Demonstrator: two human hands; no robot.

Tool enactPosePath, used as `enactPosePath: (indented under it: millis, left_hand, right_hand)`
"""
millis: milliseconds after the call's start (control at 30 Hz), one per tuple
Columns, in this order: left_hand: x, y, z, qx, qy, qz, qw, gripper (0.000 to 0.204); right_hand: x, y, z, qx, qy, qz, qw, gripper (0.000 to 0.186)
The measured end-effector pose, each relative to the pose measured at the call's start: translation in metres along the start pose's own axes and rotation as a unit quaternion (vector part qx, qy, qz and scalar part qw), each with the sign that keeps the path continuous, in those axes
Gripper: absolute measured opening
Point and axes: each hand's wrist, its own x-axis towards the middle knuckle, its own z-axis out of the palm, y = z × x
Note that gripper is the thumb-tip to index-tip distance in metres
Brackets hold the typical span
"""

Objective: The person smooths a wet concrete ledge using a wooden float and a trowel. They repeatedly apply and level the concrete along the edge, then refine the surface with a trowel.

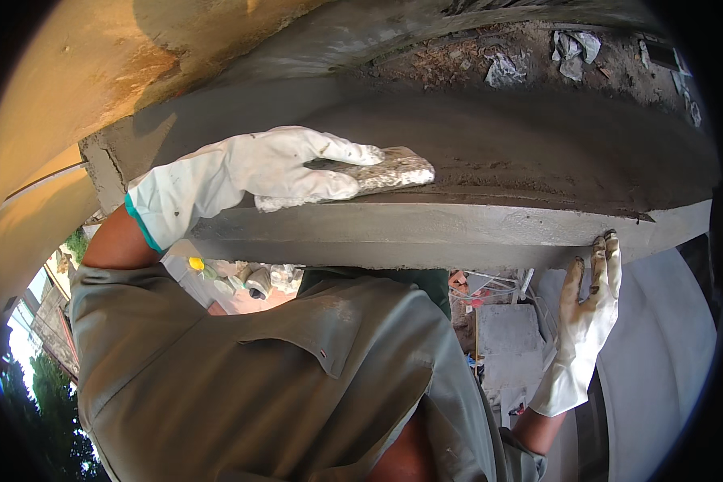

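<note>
My left hand [257,173], in a white glove with a teal cuff, is shut on a mortar-caked float [398,170]. The float lies flat on the wet grey mortar [538,153] that covers the top of a concrete ledge. The ledge's smooth front face [426,229] runs across the view just below it. My right hand [586,321], also in a white glove, reaches up from the lower right. Its fingers are stretched out and their tips touch the ledge's lower edge; it holds nothing. My grey-green shirt fills the lower middle.
A yellowish wall [72,72] rises at the upper left. Rubble and crumpled scraps [538,56] lie beyond the mortar. Far below are a grey slab [506,337], sacks [257,277] and trees [40,386]. A pale curved surface [667,345] stands at right.
</note>
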Motion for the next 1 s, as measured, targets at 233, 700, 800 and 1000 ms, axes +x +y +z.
enactPosePath:
  millis: [233,700,800,1000]
  left_hand:
    - [-0.04,-0.048,-0.014,-0.172,0.016,-0.011,0.985,0.051]
    - [-0.093,-0.1,-0.033,-0.031,0.039,-0.03,0.998,0.065]
    - [-0.102,-0.111,-0.038,-0.09,0.054,-0.056,0.993,0.073]
    - [-0.059,-0.047,-0.001,-0.153,0.037,0.023,0.987,0.07]
  right_hand:
    - [0.002,-0.007,-0.007,-0.015,-0.035,0.039,0.999,0.04]
    - [0.007,-0.013,-0.015,-0.049,-0.087,0.056,0.993,0.043]
    - [0.008,-0.011,-0.016,-0.033,-0.076,0.045,0.996,0.041]
    - [0.009,0.002,-0.016,-0.025,-0.08,0.006,0.996,0.039]
